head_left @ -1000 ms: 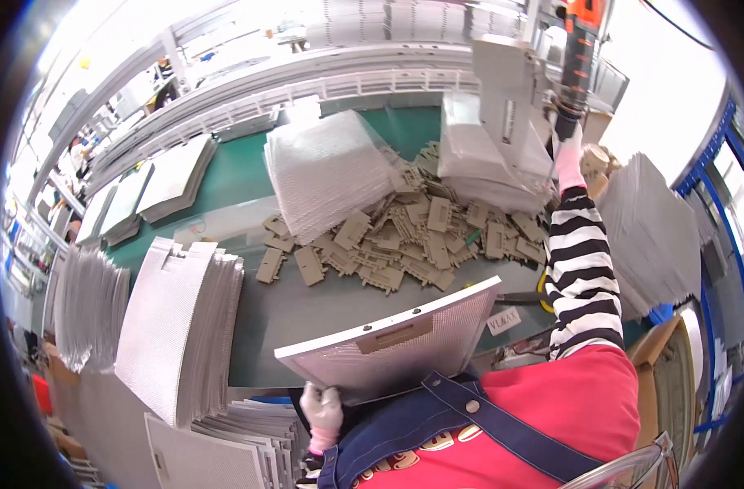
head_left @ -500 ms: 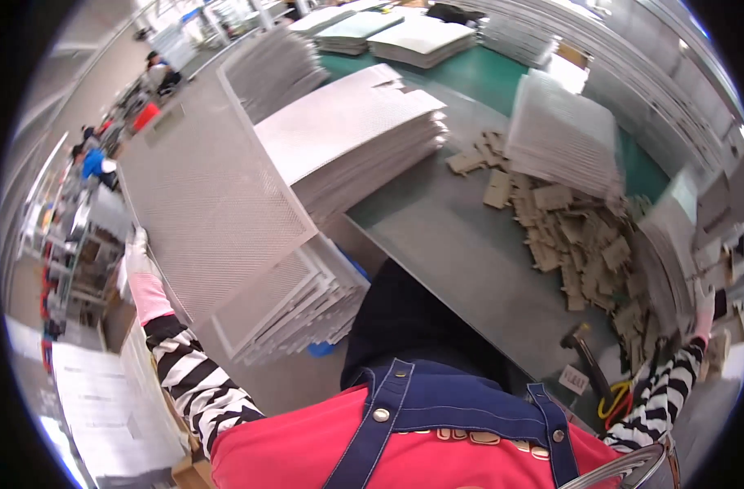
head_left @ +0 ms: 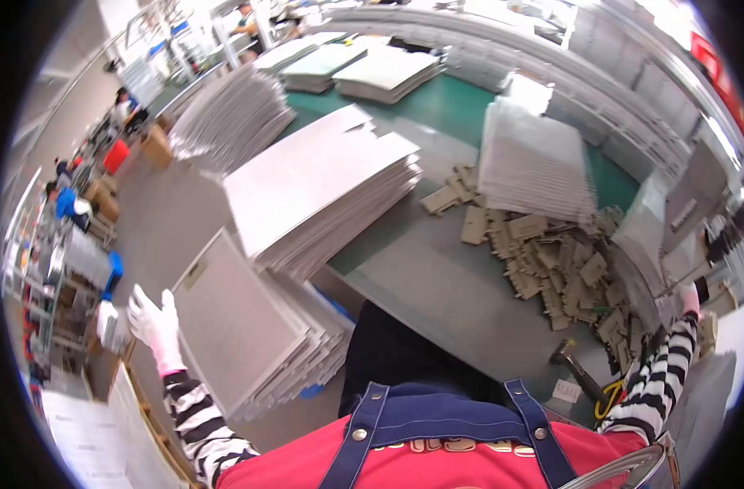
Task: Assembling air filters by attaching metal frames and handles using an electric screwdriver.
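The left hand (head_left: 154,324) splays left of a grey, pale-edged panel (head_left: 235,328); whether the right hand (head_left: 689,299) grips is unclear.

Panel stack (head_left: 323,191) on table (head_left: 433,273), loose parts (head_left: 543,265) to its right — hammer (head_left: 582,377) before them, lower stack (head_left: 237,322) front-left

Small white card (head_left: 566,391): here on the workbench (head_left: 421,261), one row of dark characters, too blurred to read!
Red shirt (head_left: 299,458): and there, pale letter shapes (head_left: 449,446), cut off by the navy bib (head_left: 449,416).
White sheet (head_left: 79,428): faint printed lines down at lower left, nothing legible.
Grey panel (head_left: 698,189): a dark marked strip, unreadable.
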Motion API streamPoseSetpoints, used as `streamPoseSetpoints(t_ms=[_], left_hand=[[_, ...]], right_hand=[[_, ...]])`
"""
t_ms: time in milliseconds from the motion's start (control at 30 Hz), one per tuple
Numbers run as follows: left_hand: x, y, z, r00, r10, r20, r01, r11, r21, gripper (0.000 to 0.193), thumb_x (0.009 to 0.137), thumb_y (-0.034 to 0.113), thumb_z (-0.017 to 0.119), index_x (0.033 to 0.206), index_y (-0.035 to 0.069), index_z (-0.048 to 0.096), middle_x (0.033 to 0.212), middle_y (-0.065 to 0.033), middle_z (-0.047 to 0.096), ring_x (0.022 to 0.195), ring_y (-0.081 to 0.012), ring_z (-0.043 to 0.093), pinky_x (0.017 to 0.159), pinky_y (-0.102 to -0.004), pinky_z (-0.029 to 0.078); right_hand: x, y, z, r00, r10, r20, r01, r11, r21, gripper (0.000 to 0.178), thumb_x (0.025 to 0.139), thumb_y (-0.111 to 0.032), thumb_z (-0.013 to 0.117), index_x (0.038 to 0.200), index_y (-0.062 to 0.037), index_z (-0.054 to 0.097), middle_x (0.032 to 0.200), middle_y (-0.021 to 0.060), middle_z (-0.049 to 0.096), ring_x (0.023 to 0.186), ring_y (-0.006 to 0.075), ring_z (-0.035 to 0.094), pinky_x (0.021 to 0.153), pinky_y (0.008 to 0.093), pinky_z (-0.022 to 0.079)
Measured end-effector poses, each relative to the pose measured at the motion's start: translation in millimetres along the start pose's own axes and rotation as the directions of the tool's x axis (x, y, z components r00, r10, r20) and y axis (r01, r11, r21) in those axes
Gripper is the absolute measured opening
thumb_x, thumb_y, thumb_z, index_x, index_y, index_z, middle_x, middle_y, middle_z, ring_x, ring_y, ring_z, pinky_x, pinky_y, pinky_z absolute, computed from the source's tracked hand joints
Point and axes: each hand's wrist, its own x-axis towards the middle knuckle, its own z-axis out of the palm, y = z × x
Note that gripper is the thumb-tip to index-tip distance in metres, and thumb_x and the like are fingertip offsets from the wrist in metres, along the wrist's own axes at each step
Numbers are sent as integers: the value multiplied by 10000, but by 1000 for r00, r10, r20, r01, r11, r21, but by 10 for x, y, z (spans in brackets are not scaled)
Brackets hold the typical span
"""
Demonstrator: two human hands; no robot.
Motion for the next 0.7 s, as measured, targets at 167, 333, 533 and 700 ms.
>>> streamPoseSetpoints(t_ms=[167,333,533,700], left_hand=[[641,1929,-378,803,505,-315,-585,570,-577,502,782,228,661,1226,59,499,1216,-180,512,1163,-329,454,985,-402,362],[373,3306,-1024,550,833,-60,-649,381,-658,581,766,295,665,1232,-4,486,1232,-200,505,1163,-331,467,1003,-388,351],[142,4647,-436,371,923,101,-452,275,-849,836,618,234,783,1315,-18,395,1285,-183,482,1177,-257,474,990,-315,378],[398,4622,-232,326,935,138,-437,279,-855,742,640,182,750,1287,-9,440,1090,-135,616,974,-227,592,865,-292,461]], right_hand=[[-160,272,-469,1000,-14,-16,6,892,-453,361,880,-324,579,1112,-64,483,836,40,562,713,138,567,605,257,459],[-717,-2002,-214,933,-337,-123,251,857,-449,337,752,-292,639,951,-21,665,819,104,674,811,267,645,752,387,498],[-1426,-2348,-527,829,-535,162,549,722,-422,518,685,-191,665,1162,-28,546,1107,180,598,1060,302,555,938,339,416],[-1553,-2607,-1070,939,-182,-291,125,971,-203,251,795,-214,574,1013,-122,659,914,153,660,814,304,634,747,356,498]])
